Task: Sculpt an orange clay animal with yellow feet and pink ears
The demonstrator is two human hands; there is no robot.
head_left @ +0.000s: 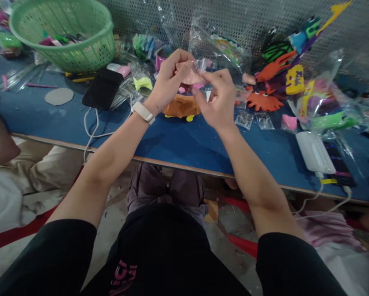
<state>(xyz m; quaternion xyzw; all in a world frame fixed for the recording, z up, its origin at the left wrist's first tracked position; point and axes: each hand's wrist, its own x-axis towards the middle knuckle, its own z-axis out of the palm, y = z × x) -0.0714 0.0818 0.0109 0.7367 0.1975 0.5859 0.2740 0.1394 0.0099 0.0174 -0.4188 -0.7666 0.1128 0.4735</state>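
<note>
Above the blue table, my left hand [175,73] is closed on a pale pink piece [191,76], soft-looking and perhaps clay, with a clear plastic wrapper at its edge. My right hand [219,92] meets the same piece from the other side, its thumb and index finger pinching the edge. Just below the hands lies an orange-brown moulded shape [182,106] with yellow bits along its lower edge. Some brighter pink material shows beneath the pale piece, partly hidden by my fingers.
A green basket [70,51] stands at back left. A black phone [103,89] with a white cable lies nearby. On the right are an orange crab figure [263,100], small clear packets, a white power bank [315,153] and another phone. People sit on both sides.
</note>
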